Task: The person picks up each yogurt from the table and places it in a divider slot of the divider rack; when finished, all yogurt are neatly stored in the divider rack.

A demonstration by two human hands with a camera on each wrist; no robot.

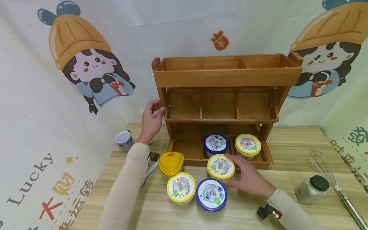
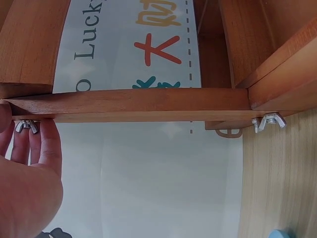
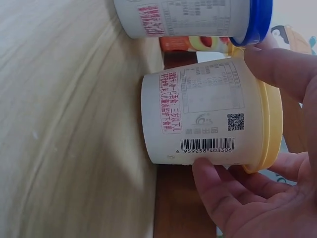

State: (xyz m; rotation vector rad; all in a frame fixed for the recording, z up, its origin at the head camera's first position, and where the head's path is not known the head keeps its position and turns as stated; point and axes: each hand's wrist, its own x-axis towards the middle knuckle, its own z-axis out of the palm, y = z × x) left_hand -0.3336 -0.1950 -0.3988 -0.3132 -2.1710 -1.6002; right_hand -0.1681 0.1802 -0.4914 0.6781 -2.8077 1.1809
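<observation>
A brown wooden three-tier shelf [image 1: 227, 77] stands against the back cloth. My left hand [image 1: 152, 119] holds its left side post [image 2: 148, 105], fingers near a wing nut [image 2: 27, 126]. With my right hand [image 1: 250, 174] I grip a yellow-lidded plastic cup [image 1: 220, 166] between thumb and fingers, just in front of the bottom tier. Its white side with a barcode [image 3: 207, 145] shows in the right wrist view. Nearer to me stand a blue-lidded cup [image 1: 211, 195] and another yellow-lidded cup [image 1: 181, 188]. The bottom tier holds a blue-lidded cup [image 1: 215, 143] and a yellow-lidded cup [image 1: 248, 145].
A translucent yellow container [image 1: 171, 163] sits by the shelf's front left corner, beside a light-blue handled utensil [image 1: 150, 174]. A patterned mug [image 1: 124, 141] is at the far left. On the right are a black-capped jar [image 1: 311, 189] and a whisk [image 1: 334, 182].
</observation>
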